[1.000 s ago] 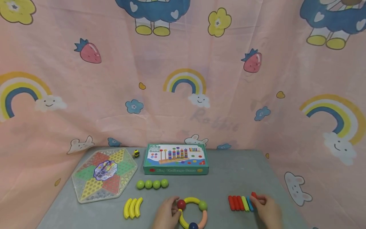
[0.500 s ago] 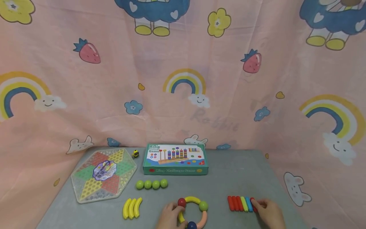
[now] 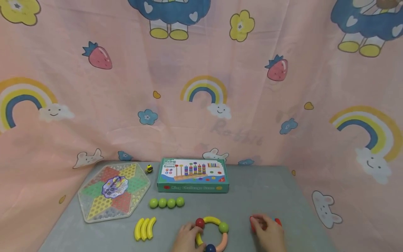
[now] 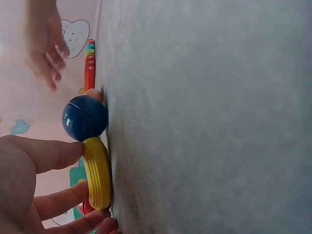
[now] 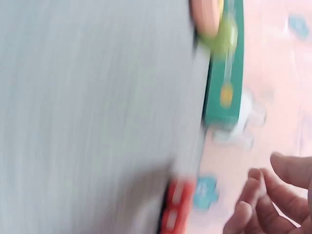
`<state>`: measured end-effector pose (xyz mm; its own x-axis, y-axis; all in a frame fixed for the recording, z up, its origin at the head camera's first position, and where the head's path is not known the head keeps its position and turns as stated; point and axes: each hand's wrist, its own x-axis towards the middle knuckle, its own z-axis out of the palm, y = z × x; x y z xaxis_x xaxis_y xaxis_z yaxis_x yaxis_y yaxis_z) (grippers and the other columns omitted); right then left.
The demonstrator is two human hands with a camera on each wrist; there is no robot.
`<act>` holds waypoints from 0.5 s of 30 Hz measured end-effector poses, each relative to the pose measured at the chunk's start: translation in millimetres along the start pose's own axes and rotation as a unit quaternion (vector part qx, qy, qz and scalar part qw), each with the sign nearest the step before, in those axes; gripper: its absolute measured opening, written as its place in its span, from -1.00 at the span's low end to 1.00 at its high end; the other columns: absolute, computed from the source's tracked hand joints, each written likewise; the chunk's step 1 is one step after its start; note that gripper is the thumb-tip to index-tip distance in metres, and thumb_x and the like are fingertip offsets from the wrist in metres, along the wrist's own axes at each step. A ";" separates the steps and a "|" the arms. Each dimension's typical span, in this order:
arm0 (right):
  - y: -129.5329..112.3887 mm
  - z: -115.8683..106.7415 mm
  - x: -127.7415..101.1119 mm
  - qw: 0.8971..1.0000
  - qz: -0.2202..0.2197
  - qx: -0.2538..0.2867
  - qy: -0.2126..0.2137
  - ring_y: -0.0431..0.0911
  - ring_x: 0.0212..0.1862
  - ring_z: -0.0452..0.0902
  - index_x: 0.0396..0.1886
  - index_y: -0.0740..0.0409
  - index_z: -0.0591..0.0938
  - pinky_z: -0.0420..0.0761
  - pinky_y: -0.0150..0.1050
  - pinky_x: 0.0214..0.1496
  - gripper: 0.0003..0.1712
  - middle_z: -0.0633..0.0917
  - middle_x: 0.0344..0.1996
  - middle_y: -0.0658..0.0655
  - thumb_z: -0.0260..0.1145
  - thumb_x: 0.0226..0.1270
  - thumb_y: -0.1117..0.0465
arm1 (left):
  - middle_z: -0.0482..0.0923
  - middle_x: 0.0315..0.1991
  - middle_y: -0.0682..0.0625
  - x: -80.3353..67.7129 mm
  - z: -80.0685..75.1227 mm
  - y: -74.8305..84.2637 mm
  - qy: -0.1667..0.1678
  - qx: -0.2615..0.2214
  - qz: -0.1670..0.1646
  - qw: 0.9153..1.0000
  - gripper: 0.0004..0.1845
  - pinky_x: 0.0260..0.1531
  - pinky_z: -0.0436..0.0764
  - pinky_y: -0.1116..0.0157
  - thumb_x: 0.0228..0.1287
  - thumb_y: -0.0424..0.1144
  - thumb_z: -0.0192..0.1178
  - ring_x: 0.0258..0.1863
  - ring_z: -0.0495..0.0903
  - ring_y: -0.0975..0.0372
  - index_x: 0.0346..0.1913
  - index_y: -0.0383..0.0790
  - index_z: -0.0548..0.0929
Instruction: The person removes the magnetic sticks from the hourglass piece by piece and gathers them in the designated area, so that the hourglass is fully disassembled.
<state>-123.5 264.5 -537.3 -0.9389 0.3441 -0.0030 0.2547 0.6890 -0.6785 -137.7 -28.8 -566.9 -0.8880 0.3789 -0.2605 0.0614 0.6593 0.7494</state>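
Right hand [image 3: 267,232] shifted left over coloured sticks [image 3: 253,224], fingers loose; left hand [image 3: 185,239] grips ring [image 3: 211,233].

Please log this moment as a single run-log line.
left hand: holds ring toy | right hand: open, over row of coloured sticks | surface: grey table

You're facing a pink cartoon-print curtain [image 3: 201,115] w/ rainbows, strawberries, clouds, flowers and blue figures; it fills the whole backdrop and drapes down past both side edges of the table. The grey table [image 3: 258,189] sits in front, its far edge meeting the fabric. Light is even and soft, w/ only faint shadows on the tabletop.
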 end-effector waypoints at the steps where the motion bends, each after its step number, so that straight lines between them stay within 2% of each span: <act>1: -6.3 6.9 -3.4 1.000 -0.014 0.005 -0.022 -0.17 -0.37 0.61 -0.09 0.18 0.73 0.60 -0.24 -0.31 -0.74 0.75 -0.35 0.02 0.39 0.36 0.10 | 0.51 -0.01 -0.05 0.2 -0.2 0.5 -0.002 0.001 -0.003 1.000 -0.71 0.04 0.54 -0.04 0.15 -0.12 0.46 -0.05 0.41 0.02 -0.11 -0.14 0.71; 3: -17.5 18.9 -8.1 0.996 -0.024 0.022 -0.084 -0.18 -0.35 0.61 -0.04 0.18 0.72 0.62 -0.23 -0.28 -0.71 0.74 -0.31 0.00 0.40 0.36 0.10 | 0.52 0.00 -0.06 0.6 -0.3 1.7 -0.006 0.014 -0.006 1.000 -0.70 0.06 0.54 -0.05 0.14 -0.11 0.46 -0.04 0.42 0.02 -0.11 -0.15 0.71; 5: -25.9 29.0 -9.9 0.988 -0.028 0.034 -0.150 -0.19 -0.30 0.59 0.03 0.21 0.68 0.65 -0.19 -0.26 -0.62 0.72 -0.24 0.01 0.40 0.36 0.06 | 0.53 0.00 -0.07 1.3 0.0 2.2 -0.010 0.030 -0.008 0.999 -0.69 0.09 0.53 -0.05 0.14 -0.09 0.45 -0.03 0.43 0.02 -0.12 -0.17 0.71; 8: -33.8 39.2 -10.1 0.973 -0.032 0.042 -0.224 -0.14 -0.23 0.59 0.10 0.21 0.66 0.66 -0.15 -0.20 -0.52 0.70 -0.14 0.05 0.42 0.34 -0.02 | 0.55 -0.01 -0.08 1.4 0.9 1.6 -0.015 0.054 -0.011 0.998 -0.65 0.15 0.51 -0.07 0.14 -0.06 0.44 -0.02 0.44 0.01 -0.12 -0.22 0.70; 11: -37.9 44.6 -7.9 0.966 -0.033 0.031 -0.255 -0.14 -0.23 0.56 0.09 0.20 0.67 0.63 -0.16 -0.21 -0.50 0.70 -0.12 0.05 0.44 0.30 -0.04 | 0.52 0.00 -0.10 0.2 0.4 -1.4 -0.017 0.040 -0.016 0.999 -0.65 0.15 0.50 -0.09 0.13 -0.12 0.45 0.01 0.45 -0.02 -0.11 -0.27 0.69; 15: -37.8 46.7 -4.5 0.968 -0.036 0.022 -0.249 -0.16 -0.28 0.54 0.06 0.19 0.70 0.59 -0.20 -0.26 -0.56 0.71 -0.16 0.04 0.45 0.30 0.03 | 0.46 0.05 -0.11 -1.9 -5.3 -6.1 -0.019 -0.008 -0.005 1.000 -0.66 0.08 0.53 -0.08 0.14 -0.24 0.42 0.01 0.45 -0.05 -0.02 -0.27 0.70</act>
<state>-139.7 207.2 -546.0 -0.9516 -0.0615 -0.3010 0.1848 0.6682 -0.7207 -138.8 -37.0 -567.8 -0.8706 0.3971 -0.2903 0.0457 0.6529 0.7561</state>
